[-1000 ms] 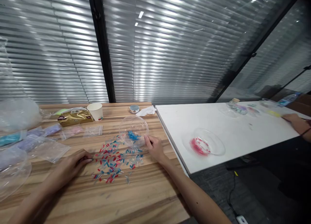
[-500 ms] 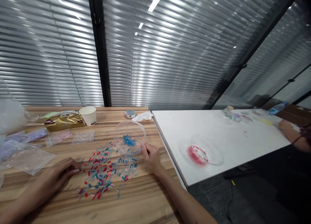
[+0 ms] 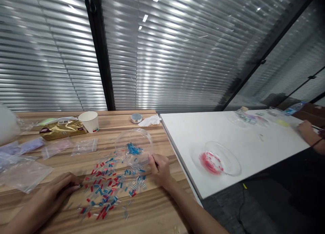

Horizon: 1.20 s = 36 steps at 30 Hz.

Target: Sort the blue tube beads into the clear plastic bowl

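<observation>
Small capsules (image 3: 109,183), red-and-clear and blue-and-clear, lie scattered over the wooden table in front of me. Beyond them is a clear round dish (image 3: 146,134) with a cluster of blue pieces (image 3: 133,148) inside. My right hand (image 3: 161,169) pinches the dish's near right rim between thumb and fingers. At the left edge of the scatter rests my left hand (image 3: 59,191), its fingers curled and fingertips together. Something small and dark shows at those fingertips, too small to name.
Behind are a paper cup (image 3: 89,121), a gold packet (image 3: 62,128), a round tin (image 3: 136,118) and a crumpled tissue (image 3: 150,121). Plastic bags (image 3: 25,173) lie left. On the white table (image 3: 182,132), a clear dish (image 3: 235,163) holds red pieces. Another person's hand (image 3: 306,129) is far right.
The view has shifted slightly, so the table looks a little closer. Both hands keep nearly the same places beside the capsules and the dish.
</observation>
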Each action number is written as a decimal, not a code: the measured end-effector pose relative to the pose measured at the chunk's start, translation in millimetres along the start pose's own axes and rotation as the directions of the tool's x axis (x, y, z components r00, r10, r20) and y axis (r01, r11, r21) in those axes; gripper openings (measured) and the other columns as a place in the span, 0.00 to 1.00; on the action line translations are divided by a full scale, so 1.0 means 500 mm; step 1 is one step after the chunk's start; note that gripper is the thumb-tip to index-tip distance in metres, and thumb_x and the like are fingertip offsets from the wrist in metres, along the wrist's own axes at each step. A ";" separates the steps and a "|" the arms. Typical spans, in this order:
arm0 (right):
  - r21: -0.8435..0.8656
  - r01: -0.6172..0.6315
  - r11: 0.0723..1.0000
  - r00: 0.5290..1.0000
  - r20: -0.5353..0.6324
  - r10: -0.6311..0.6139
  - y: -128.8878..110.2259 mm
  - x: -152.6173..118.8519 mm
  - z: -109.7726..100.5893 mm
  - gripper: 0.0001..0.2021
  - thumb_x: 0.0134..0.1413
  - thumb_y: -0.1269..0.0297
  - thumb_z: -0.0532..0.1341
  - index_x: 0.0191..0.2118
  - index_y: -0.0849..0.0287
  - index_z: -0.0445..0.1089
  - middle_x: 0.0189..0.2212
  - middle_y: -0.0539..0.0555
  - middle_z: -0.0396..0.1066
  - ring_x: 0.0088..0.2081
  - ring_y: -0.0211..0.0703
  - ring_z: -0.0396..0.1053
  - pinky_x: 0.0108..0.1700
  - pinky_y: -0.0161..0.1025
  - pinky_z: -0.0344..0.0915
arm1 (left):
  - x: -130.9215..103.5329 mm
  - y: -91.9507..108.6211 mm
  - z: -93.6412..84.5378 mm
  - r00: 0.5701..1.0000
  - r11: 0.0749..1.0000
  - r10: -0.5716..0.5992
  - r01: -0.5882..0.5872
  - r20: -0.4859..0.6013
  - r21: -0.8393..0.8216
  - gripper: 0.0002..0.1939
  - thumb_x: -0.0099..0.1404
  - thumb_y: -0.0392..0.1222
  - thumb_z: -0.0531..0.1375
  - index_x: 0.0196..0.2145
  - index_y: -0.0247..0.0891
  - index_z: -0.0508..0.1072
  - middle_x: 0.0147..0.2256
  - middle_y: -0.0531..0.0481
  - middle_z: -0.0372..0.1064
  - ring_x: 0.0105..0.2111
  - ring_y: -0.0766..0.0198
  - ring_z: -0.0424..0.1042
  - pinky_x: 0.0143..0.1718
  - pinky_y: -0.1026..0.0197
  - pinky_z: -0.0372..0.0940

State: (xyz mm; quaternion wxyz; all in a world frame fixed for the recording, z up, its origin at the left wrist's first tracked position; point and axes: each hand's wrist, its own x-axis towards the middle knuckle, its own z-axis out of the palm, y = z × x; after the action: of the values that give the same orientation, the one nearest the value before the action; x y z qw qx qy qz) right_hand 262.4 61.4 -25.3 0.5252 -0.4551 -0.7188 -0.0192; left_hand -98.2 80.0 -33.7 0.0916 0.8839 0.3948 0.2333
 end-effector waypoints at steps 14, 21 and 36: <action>-0.015 -0.028 0.999 1.000 0.006 0.028 -0.008 0.001 -0.017 0.20 0.67 0.67 0.47 0.20 0.56 0.54 0.14 0.46 0.57 0.17 0.33 0.54 0.23 0.34 0.48 | -0.009 0.012 0.008 0.994 0.994 -0.104 0.104 -0.043 0.013 0.10 0.65 0.47 0.54 0.31 0.47 0.73 0.27 0.54 0.73 0.26 0.64 0.73 0.28 0.67 0.67; -0.025 -0.010 1.000 0.999 0.031 0.010 -0.004 -0.007 -0.013 0.19 0.66 0.69 0.48 0.20 0.56 0.54 0.14 0.46 0.57 0.18 0.34 0.55 0.23 0.35 0.48 | -0.040 -0.021 0.036 0.981 0.980 -0.191 0.193 0.032 -0.042 0.10 0.64 0.48 0.53 0.32 0.48 0.73 0.30 0.53 0.74 0.29 0.61 0.74 0.31 0.65 0.68; -0.005 -0.010 1.000 1.000 0.020 0.010 -0.004 -0.014 -0.013 0.18 0.65 0.70 0.49 0.21 0.57 0.56 0.15 0.47 0.59 0.18 0.34 0.57 0.24 0.34 0.49 | -0.010 0.039 0.008 0.985 0.983 -0.173 0.174 0.011 -0.066 0.12 0.67 0.46 0.52 0.29 0.42 0.70 0.28 0.51 0.71 0.27 0.62 0.72 0.29 0.66 0.66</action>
State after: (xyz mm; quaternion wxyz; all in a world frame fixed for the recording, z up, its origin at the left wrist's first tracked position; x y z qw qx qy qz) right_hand 266.0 52.4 -26.9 0.5167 -0.4601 -0.7219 -0.0138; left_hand -86.5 63.1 -32.2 0.1421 0.8433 0.4621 0.2350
